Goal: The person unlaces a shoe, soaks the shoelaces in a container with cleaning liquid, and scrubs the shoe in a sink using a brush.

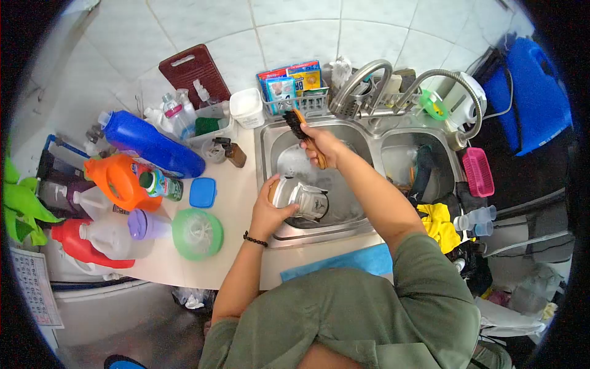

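My right hand [322, 146] is closed around the wooden handle of a scrub brush [297, 125] with black bristles. The brush is tilted above the left basin of the steel sink [265, 157]. My left hand [273, 208], with a dark bead bracelet at the wrist, grips a wet whitish item [302, 198] with grey parts and dark trim at one end; its exact kind I cannot make out. That item sits over the near left part of the basin, apart from the brush. Suds and water [295, 161] show in the basin below.
Bottles crowd the left counter, among them a blue one [150, 142] and an orange jug [117, 181]. A green bowl [196, 234] and blue lid [203, 192] lie closer. Behind the sink, the faucet [362, 92] arches over. A pink basket [478, 172] stands right, near a yellow cloth [439, 226].
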Available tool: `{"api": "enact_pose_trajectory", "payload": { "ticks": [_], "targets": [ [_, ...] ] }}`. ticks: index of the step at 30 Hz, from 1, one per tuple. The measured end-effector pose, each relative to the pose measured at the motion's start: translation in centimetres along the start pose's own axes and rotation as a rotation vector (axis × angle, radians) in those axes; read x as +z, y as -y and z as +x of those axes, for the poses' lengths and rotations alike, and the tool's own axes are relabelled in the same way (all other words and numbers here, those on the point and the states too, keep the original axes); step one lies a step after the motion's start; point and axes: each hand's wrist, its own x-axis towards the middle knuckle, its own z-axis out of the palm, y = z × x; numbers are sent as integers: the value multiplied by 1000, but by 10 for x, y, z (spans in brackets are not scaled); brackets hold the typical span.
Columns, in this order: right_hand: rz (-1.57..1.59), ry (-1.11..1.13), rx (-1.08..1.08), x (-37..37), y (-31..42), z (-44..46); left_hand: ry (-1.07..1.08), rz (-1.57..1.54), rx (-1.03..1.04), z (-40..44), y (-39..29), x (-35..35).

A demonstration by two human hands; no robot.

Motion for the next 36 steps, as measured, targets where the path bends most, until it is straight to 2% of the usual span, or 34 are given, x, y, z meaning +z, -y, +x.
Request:
{"api": "enact_pose_trajectory", "payload": {
  "ticks": [3,4,7,11,14,17,19,21,24,26,27,30,31,33,35,36],
  "targets": [
    [-141,-87,5,-17,-15,4,-35,20,15,0,1,3],
    [-375,-173,-43,-16,-14,-8,-38,18,16,0,0,5],
    [-472,-263,26,-40,-51,3,-56,17,30,-2,1,4],
    [-621,-219,125,-104,-130,48,-67,62,77,-1,5,7],
    [-979,-385,-227,-89,-107,-9,-73,83,70,0,3,8],
    [-821,-650,-627,-122,-77,-44,-72,34,76,-2,-2,10],
    [-691,-833,-649,-161,-63,-51,-69,5,57,-3,-6,11],
    [-905,-917,-390,-240,-73,-25,-67,18,68,-2,2,12],
    [-1392,-491,-69,-282,-79,-53,-41,-8,74,-1,4,14],
    [-1589,-275,115,-332,-132,-31,-35,-22,56,-1,1,17],
    [-1682,-161,206,-332,-140,-27,-36,-28,47,-1,0,18],
    [-1712,-88,232,-322,-147,-22,-54,38,90,0,4,23],
    [-1542,-146,132,-299,-129,-54,-43,26,80,-2,1,22],
    [-1488,-210,114,-301,-104,-48,-23,2,70,0,-5,21],
    [-1403,-520,-23,-295,-85,-56,-24,-7,35,3,-11,21],
    [-1356,-608,-97,-281,-68,-68,-22,-15,16,3,-13,21]
  ]
}}
